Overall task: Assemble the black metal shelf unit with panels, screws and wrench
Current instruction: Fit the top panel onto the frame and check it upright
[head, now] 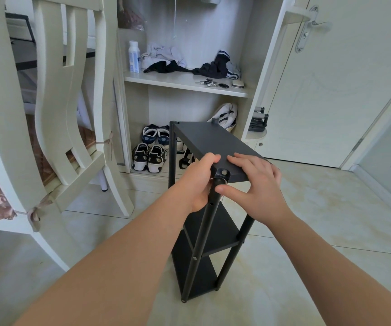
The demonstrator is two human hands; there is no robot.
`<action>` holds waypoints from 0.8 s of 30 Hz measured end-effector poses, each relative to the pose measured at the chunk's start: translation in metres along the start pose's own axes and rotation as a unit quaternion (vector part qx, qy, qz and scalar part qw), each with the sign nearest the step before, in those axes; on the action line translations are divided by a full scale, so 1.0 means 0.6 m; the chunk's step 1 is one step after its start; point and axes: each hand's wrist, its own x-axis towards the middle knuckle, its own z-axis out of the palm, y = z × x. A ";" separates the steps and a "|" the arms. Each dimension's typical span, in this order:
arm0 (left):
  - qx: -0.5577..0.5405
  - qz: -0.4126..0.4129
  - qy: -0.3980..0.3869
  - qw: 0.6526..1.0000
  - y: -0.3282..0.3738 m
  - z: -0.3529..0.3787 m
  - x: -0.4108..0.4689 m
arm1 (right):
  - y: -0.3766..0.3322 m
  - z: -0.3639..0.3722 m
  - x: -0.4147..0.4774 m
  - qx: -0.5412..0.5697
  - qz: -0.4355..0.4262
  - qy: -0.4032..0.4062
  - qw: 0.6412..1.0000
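Bare left forearm and right forearm; left hand and right hand bare, ungloved.

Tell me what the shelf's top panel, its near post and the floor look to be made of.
Top panel: probably coated board, matte black; thick square edge, dull even surface, though painted metal is possible.
Near post: round tube, likely metal, satin black; soft highlight along it, drilled holes.
Floor: glazed cream tile; marbled veining, grout lines, sheen.
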 end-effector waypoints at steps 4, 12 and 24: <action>-0.018 0.006 0.000 1.000 -0.001 0.000 0.001 | -0.001 0.004 -0.001 -0.001 0.002 0.011 1.000; -0.035 0.017 0.005 0.999 0.003 0.004 -0.004 | -0.001 0.006 -0.001 -0.009 -0.004 0.015 1.000; -0.038 0.022 0.019 0.999 0.002 0.001 -0.001 | -0.003 0.010 0.000 -0.020 -0.001 0.016 1.000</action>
